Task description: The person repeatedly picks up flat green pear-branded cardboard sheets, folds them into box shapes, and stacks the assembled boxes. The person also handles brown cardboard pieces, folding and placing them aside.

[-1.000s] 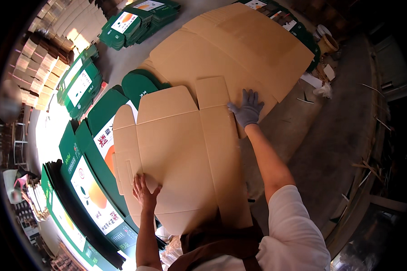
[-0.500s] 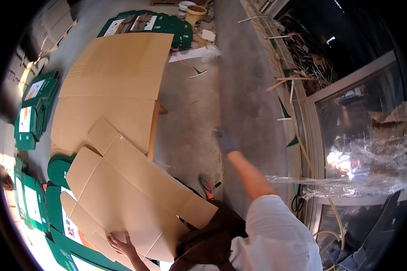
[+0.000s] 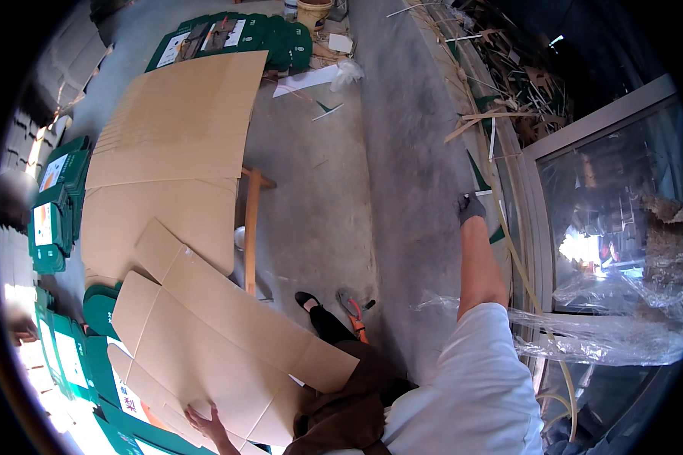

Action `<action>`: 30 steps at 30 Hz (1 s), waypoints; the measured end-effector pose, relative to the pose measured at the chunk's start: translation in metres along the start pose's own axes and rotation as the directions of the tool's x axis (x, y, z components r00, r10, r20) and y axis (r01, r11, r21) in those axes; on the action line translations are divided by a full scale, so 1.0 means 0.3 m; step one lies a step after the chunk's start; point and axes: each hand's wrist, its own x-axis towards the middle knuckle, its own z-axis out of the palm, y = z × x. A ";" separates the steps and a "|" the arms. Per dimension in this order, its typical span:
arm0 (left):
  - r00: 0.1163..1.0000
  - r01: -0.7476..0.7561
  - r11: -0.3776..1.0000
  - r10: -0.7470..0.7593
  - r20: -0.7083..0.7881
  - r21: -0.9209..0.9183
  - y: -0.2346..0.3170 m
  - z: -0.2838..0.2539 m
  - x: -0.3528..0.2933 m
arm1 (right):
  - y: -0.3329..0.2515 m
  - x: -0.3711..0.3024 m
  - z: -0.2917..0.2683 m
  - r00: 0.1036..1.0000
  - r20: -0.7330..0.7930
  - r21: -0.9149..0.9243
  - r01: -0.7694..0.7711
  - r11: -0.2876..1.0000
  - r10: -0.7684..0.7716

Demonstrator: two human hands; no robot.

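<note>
A flat, creased brown cardboard box blank (image 3: 228, 334) lies tilted in front of me, over green printed cartons. My bare left hand (image 3: 205, 421) rests on its lower part, fingers apart. Far out to the right, my right hand (image 3: 471, 208) in a grey glove is held over the floor near the scrap strips by the wall. Its fingers look curled, and a small pale spot shows at them; what it is I cannot make out. A larger cardboard sheet (image 3: 167, 129) covers a wooden-legged table beyond the blank.
Pliers with orange-red handles (image 3: 354, 312) are beside my black shoe (image 3: 305, 299). Green carton stacks (image 3: 49, 235) stand at the left, more (image 3: 281, 45) at the far end near a bucket (image 3: 313, 14). Scrap strips (image 3: 524, 98), a yellowish hose (image 3: 520, 277) and plastic film (image 3: 599, 334) line the right.
My right hand has swung outward to the right and slightly up, toward the wall. My left hand stays on the blank. The view has shifted a little, and my shoe now shows.
</note>
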 end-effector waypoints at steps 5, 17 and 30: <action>0.932 -0.322 0.882 0.233 -0.277 -0.343 0.309 -0.087 0.010 | 0.238 -0.327 0.155 0.952 0.305 -0.170 0.038 0.985 0.016; 0.860 0.261 0.127 0.419 0.290 -0.957 1.225 -0.163 -0.089 | 0.646 -1.503 0.117 0.318 0.812 -0.576 0.307 0.757 0.489; 0.864 -0.473 0.469 0.414 -0.288 -0.746 1.210 -0.278 -0.146 | 0.701 -1.606 0.335 -0.101 0.989 0.068 0.959 0.276 0.105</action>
